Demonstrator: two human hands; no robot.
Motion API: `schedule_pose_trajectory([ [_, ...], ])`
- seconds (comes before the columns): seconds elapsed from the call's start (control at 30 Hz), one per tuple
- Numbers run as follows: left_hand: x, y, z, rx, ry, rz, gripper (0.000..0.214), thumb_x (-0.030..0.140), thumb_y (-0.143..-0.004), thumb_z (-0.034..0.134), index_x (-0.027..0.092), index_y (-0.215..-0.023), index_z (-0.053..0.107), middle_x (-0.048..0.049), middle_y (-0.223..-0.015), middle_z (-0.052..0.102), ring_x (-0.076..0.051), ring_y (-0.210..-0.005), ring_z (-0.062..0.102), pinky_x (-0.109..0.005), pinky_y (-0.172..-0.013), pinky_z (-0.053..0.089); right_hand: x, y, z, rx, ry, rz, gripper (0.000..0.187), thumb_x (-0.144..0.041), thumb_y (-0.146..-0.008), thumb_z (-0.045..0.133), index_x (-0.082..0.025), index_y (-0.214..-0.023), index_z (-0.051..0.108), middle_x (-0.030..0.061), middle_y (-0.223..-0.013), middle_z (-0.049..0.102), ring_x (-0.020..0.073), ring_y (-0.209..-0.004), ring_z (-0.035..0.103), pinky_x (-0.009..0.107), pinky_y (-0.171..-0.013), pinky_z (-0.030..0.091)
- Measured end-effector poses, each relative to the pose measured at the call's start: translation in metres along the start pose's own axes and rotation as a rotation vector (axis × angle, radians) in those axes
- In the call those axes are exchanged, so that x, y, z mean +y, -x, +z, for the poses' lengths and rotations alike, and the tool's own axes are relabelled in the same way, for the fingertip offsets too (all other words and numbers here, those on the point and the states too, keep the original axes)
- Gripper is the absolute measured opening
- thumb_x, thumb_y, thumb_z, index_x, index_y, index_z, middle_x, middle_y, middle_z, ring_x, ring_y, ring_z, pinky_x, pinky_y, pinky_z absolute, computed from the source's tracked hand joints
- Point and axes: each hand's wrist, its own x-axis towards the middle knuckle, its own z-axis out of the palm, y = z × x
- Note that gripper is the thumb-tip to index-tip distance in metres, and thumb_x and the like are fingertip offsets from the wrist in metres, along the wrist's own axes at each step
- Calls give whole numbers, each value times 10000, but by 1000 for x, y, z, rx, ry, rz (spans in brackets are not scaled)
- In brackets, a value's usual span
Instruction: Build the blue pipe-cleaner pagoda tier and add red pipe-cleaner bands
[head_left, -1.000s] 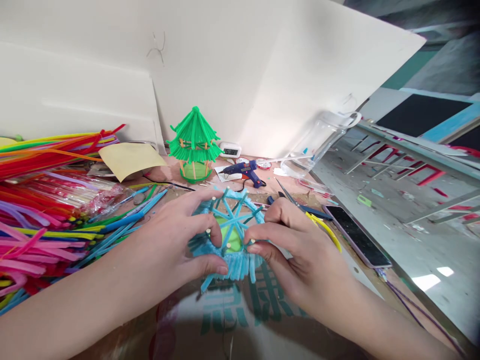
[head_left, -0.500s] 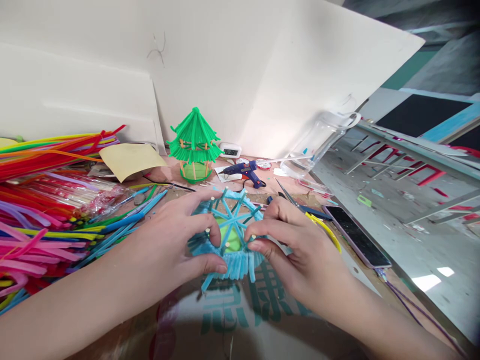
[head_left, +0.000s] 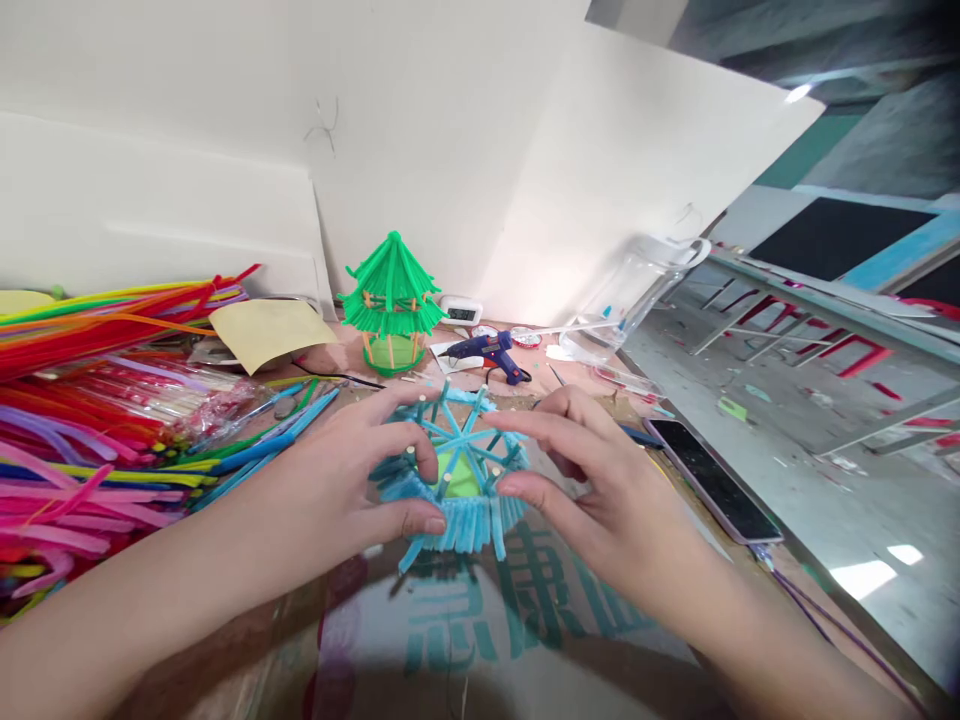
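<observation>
Right fingers (head_left: 551, 433) opened beside blue frame (head_left: 466, 528)

I see a roughly round frame of fuzzy blue stems (head_left: 460, 437) just below my view's centre, its spokes crossing star-like above a light-green piece (head_left: 463, 480). Blue fringe (head_left: 459, 528) skirts its near side.

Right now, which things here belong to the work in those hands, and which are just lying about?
Seem to belong:
blue pipe-cleaner model, held by the left hand, the right hand open beside it
loose pipe cleaners
probably the glue gun
possibly the green model, similarly made

Seem just lying about:
phone
clear jug
small digital display
yellow paper
</observation>
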Motion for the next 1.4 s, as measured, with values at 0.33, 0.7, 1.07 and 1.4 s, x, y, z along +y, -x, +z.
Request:
schedule_pose_trajectory([
  [0.33,-17,-7,-10,-8,92,-21,256,442,-856,718,238,-981,627,-63,-1555,449,-329,-1430,448,-450,-1076,500,7,3,11,105,-12,-190,381,-111,-972,605,-221,-1335,646,33,-963,503,156,-841,500,279,-685,453],
  [0.7,-18,-7,-8,-39,142,-19,256,440,-880,700,241,-1013,607,-66,-1564,399,-326,-1479,376,-466,-1113,474,11,1,20,88,18,-225,371,-52,-965,539,-207,-1251,717,18,-887,474,141,-741,474,271,-603,403],
  [1.07,-19,-5,-8,-35,164,-22,328,461,-890,700,271,-1140,603,-78,-1568,402,-316,-1440,438,-455,-1064,521,8,2,18,92,-49,-198,394,-86,-975,574,-224,-1334,659,19,-917,519,147,-792,521,276,-648,456],
  [1.4,-4,0,-15,198,-136,172,292,514,-929,657,334,-1157,694,-54,-1592,400,-318,-1517,313,-620,-1231,280,13,-7,23,151,-46,-133,222,-261,-938,700,-208,-1154,715,120,-1271,540,246,-1239,539,434,-1056,486],
])
